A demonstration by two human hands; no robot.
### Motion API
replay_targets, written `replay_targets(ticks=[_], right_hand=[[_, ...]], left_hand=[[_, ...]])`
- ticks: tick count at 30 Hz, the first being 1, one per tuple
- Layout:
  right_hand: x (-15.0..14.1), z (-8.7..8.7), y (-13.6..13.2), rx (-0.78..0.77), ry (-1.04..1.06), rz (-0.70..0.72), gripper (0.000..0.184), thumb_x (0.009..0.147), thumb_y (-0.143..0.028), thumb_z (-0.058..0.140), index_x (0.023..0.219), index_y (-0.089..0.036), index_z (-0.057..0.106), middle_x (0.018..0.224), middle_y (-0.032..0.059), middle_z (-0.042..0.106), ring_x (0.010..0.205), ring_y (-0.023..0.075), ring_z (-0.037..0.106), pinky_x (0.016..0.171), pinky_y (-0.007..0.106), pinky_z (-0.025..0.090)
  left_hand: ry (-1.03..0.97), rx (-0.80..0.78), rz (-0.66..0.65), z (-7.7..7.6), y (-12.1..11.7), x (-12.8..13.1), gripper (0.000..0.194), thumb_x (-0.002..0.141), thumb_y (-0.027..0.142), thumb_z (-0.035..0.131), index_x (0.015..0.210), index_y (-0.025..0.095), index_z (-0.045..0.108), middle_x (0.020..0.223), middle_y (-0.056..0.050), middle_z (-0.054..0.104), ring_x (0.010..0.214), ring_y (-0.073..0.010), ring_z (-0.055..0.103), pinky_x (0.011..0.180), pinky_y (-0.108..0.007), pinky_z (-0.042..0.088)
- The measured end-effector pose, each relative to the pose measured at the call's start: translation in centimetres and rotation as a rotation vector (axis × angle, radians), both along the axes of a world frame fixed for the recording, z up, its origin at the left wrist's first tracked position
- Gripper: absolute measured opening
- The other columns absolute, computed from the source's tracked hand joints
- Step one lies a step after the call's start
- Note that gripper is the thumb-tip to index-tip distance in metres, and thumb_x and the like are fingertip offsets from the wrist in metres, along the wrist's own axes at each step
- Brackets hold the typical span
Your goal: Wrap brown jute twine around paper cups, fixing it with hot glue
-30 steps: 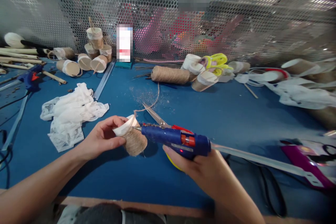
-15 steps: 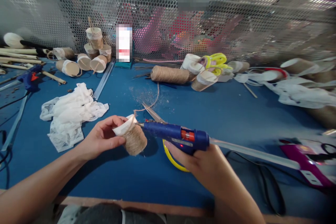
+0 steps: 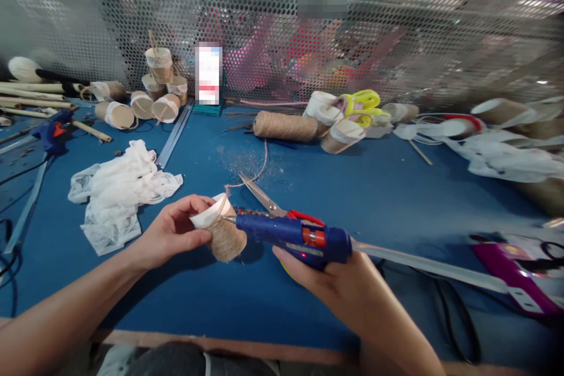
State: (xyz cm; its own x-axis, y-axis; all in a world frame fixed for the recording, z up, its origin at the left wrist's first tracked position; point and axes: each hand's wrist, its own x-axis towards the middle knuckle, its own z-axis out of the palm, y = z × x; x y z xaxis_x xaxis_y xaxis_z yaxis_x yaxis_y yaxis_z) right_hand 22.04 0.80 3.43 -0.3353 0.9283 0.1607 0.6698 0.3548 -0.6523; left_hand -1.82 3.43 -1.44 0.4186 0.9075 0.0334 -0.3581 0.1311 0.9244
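My left hand point(image 3: 183, 229) pinches the white rim of a small paper cup point(image 3: 229, 239), which is tilted and wound with brown twine around its body. In my right hand point(image 3: 328, 279) is a blue hot glue gun point(image 3: 291, 234), a long clear glue stick point(image 3: 432, 267) trailing from its back. Its metal nozzle points left at the cup, over the twine just below the rim. A loose strand of twine point(image 3: 265, 158) runs from the cup back to a twine spool point(image 3: 285, 126). Partly hidden under the gun lie scissors point(image 3: 263, 195) with red and yellow handles.
White lace fabric point(image 3: 118, 194) lies at the left, near a second glue gun point(image 3: 53, 131). Several wrapped cups point(image 3: 165, 107) are stacked at the back beside a phone point(image 3: 208, 73). A metal mesh panel point(image 3: 264, 29) closes the rear. A purple box point(image 3: 513, 276) sits at the right.
The glue gun has shifted slightly left and down, its nozzle now overlapping the twine on the cup. More of the scissors shows above the gun. My left hand and the cup have hardly moved.
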Motion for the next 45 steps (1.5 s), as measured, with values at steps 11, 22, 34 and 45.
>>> replay_targets(ticks=[11, 22, 34, 45], right_hand=[[-0.15, 0.62, 0.1, 0.022, -0.031, -0.015, 0.017, 0.078, -0.025, 0.05, 0.071, -0.021, 0.065, 0.068, 0.0022, 0.068, 0.065, 0.0176, 0.063, 0.067, 0.029, 0.051], [-0.1, 0.12, 0.01, 0.019, -0.031, -0.058, 0.013, 0.077, -0.026, 0.052, 0.072, -0.021, 0.063, 0.071, 0.0027, 0.068, 0.068, 0.018, 0.063, 0.068, 0.029, 0.05], [-0.13, 0.14, -0.1, 0.047, -0.036, -0.018, 0.013, 0.075, -0.024, 0.053, 0.069, -0.021, 0.064, 0.067, 0.0012, 0.068, 0.069, 0.019, 0.065, 0.07, 0.03, 0.051], [-0.19, 0.32, 0.0, 0.018, -0.033, 0.024, 0.015, 0.077, -0.023, 0.052, 0.073, -0.021, 0.065, 0.071, 0.0013, 0.07, 0.068, 0.0171, 0.064, 0.072, 0.029, 0.05]], left_hand=[[0.018, 0.0, 0.006, -0.08, 0.0, -0.02, 0.014, 0.067, 0.015, 0.069, 0.071, 0.016, 0.055, 0.094, -0.004, 0.058, 0.086, -0.0172, 0.054, 0.071, -0.025, 0.044], [0.031, 0.023, 0.014, 0.2, 0.0, 0.04, 0.015, 0.067, 0.014, 0.069, 0.071, 0.015, 0.055, 0.094, -0.005, 0.059, 0.086, -0.0173, 0.055, 0.071, -0.024, 0.044], [0.025, 0.022, 0.002, 0.01, -0.05, 0.01, 0.014, 0.068, 0.013, 0.068, 0.072, 0.016, 0.055, 0.096, -0.004, 0.058, 0.089, -0.0172, 0.054, 0.073, -0.024, 0.043], [0.044, 0.031, 0.002, -0.15, 0.06, 0.0, 0.014, 0.068, 0.014, 0.067, 0.072, 0.015, 0.054, 0.095, -0.004, 0.057, 0.087, -0.0169, 0.054, 0.071, -0.024, 0.043]])
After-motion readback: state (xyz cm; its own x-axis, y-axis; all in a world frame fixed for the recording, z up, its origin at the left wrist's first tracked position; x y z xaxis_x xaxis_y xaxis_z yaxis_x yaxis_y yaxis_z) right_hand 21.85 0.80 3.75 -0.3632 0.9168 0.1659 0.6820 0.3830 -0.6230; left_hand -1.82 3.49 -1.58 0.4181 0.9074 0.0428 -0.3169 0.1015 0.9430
